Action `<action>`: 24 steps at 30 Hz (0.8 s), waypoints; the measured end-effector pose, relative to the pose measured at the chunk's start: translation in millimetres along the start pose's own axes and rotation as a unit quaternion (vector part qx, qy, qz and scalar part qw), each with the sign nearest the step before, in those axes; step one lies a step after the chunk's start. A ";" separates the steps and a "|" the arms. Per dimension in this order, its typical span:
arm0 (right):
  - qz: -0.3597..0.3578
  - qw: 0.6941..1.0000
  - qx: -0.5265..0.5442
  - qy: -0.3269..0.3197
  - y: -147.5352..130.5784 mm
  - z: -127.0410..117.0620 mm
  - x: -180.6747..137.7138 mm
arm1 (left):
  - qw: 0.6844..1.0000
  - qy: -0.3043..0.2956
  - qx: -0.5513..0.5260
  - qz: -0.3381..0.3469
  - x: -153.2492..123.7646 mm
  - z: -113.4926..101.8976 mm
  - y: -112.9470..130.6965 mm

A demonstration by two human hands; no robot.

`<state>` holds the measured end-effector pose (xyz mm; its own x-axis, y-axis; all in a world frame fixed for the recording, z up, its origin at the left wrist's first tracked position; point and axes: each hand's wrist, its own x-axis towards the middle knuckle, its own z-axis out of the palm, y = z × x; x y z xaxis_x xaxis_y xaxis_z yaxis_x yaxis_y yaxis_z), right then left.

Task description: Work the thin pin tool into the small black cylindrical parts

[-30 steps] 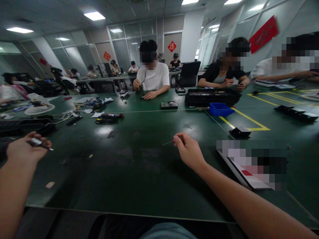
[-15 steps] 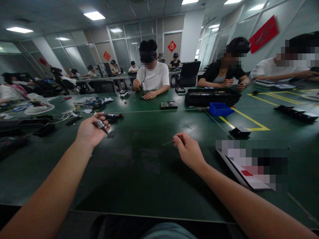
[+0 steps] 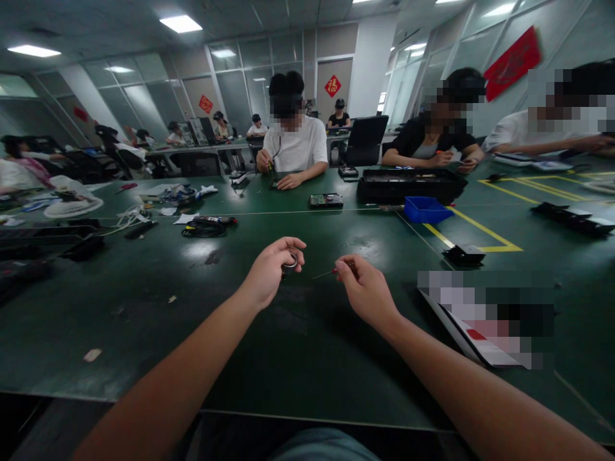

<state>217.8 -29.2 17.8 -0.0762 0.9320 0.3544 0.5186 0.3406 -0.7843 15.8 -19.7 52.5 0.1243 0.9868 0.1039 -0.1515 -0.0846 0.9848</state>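
Observation:
My left hand (image 3: 273, 269) is curled around a small dark and silver tool (image 3: 289, 262), held over the middle of the green table (image 3: 230, 333). My right hand (image 3: 364, 288) is pinched on a thin red-handled tool (image 3: 331, 272) whose fine metal tip points left toward the left hand. The two hands are close together, a short gap between them, just above the table top.
A blue bin (image 3: 425, 209) and a long black tray (image 3: 408, 186) stand at the back right. A small black part (image 3: 464, 255) lies by yellow floor-tape lines. A flat board (image 3: 480, 320) lies at right. Cables (image 3: 206, 227) lie back left. People sit across the table.
My left hand swung from the far left across the table to the centre, carrying the small tool, and now sits beside the right hand. The right hand stayed in place.

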 end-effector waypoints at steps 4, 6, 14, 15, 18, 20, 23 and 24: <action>-0.001 1.000 -0.002 0.005 1.0 0.3 -0.5 | 0.994 -0.048 0.096 -0.012 -2.2 6.2 -23.5; -0.001 1.000 -0.002 0.006 1.0 0.1 -0.9 | 0.984 -0.078 0.162 -0.020 -4.2 5.8 -32.5; 0.014 1.000 0.002 -0.018 0.2 -0.2 -0.6 | 0.919 -0.091 0.375 0.074 -6.6 -3.4 -53.2; 0.017 1.000 0.006 -0.022 -0.3 -0.2 -0.6 | 0.917 -0.083 0.381 0.081 -5.0 -5.6 -56.0; 0.022 0.999 0.010 -0.035 -3.0 -1.2 -1.4 | 0.914 -0.075 0.388 0.092 -0.5 -11.9 -60.5; 0.024 0.999 0.008 -0.037 -5.0 -2.6 -2.0 | 0.910 -0.084 0.394 0.096 1.0 -14.6 -58.8; 0.035 0.999 0.021 -0.032 -5.6 -4.3 -1.8 | 0.899 -0.098 0.413 0.107 1.0 -15.6 -52.7; 0.036 0.998 0.037 -0.026 -5.1 -4.6 -1.4 | 0.896 -0.100 0.419 0.111 0.8 -15.4 -51.1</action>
<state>219.2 -32.8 23.6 -0.0853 0.9590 0.2704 0.4608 0.2786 -0.8426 8.5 -12.4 0.1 0.3690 0.8950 0.2504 0.5834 -0.4328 0.6872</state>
